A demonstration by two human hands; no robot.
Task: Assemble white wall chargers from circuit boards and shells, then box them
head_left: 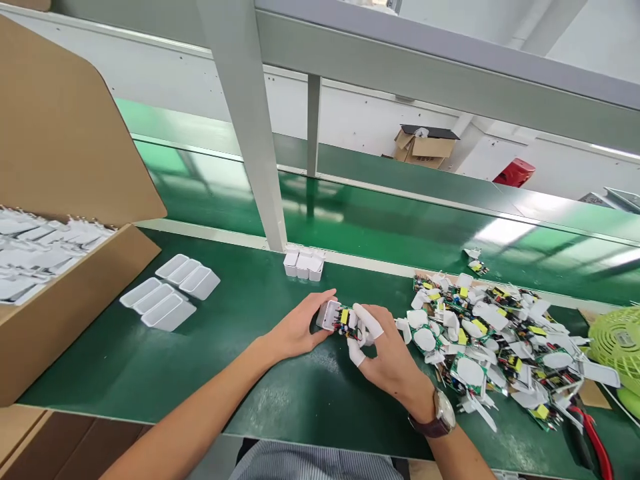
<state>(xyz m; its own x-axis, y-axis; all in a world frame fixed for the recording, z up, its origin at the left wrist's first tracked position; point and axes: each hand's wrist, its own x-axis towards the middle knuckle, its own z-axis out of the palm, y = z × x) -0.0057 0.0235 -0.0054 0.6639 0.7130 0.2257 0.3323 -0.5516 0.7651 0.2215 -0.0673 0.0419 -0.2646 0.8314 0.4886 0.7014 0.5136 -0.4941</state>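
Over the green worktop (280, 400), my left hand (297, 327) grips a small white plastic housing (328, 315) between thumb and fingers, its open side facing right. My right hand (393, 353), with white finger covers on thumb and fingers, pinches a circuit board (346, 323) bearing a yellow transformer and small parts. The board's left end meets the housing's opening; how far it sits inside I cannot tell. To the right of my right hand lies a heap of similar circuit boards (470, 320) with white pieces attached.
At left stands a cardboard box (75, 313) full of white parts. Beside it lie joined white trays (163, 303). Several white housings (304, 264) stand by the grey post (250, 120). Red-handled pliers (595, 440) and a lime-green basket (620, 340) are at the right edge.
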